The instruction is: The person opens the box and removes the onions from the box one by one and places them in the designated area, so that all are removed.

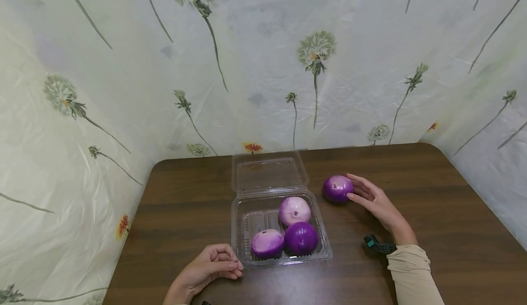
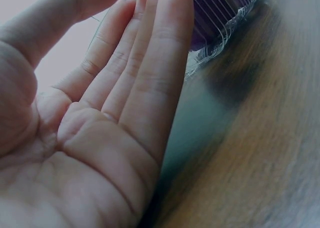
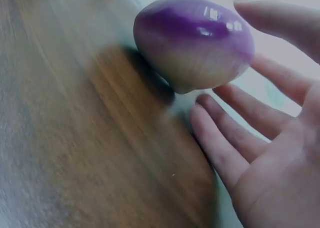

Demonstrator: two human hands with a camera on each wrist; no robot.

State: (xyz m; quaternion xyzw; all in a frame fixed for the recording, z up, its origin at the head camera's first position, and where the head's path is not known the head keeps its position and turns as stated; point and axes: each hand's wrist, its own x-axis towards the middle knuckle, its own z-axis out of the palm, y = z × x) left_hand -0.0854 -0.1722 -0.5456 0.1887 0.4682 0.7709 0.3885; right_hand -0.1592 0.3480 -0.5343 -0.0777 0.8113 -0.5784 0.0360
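A glossy purple-and-white onion (image 1: 338, 189) is at the right of a clear plastic clamshell box (image 1: 323, 232). My right hand (image 1: 380, 206) holds its right side, with thumb and fingertips around it. In the right wrist view the onion (image 3: 192, 42) shows its pale end and a small nub, the palm (image 3: 280, 183) well away from it. My left hand (image 1: 207, 268) pinches the box's near left corner. Inside the box are a pale onion (image 1: 294, 211), a deep purple onion (image 1: 301, 238) and a two-toned onion (image 1: 267, 243).
The box's lid (image 1: 269, 172) lies folded back toward the wall. Beneath everything is a dark brown wooden table (image 1: 185, 204) with rounded far corners. A flower-printed sheet (image 1: 255, 67) covers the walls behind and beside it. A dark strap (image 1: 379, 245) sits at my right wrist.
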